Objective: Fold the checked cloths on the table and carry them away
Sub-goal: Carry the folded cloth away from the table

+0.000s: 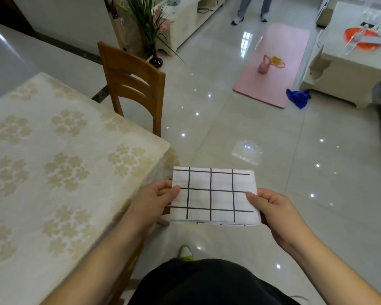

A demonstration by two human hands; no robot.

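Note:
A white checked cloth (213,195) with black grid lines is folded into a flat rectangle and held level in the air, to the right of the table's corner and over the floor. My left hand (156,200) pinches its left edge, thumb on top. My right hand (275,208) pinches its right edge the same way. The table (59,155), covered with a cream floral tablecloth, lies to the left; no other checked cloth shows on the part of it in view.
A wooden chair (132,84) stands at the table's far side. Glossy tiled floor stretches ahead, with a pink mat (273,69), a blue rag (298,97), a white low table (356,62) at right, a potted plant (147,29), and a person's legs (251,9) far back.

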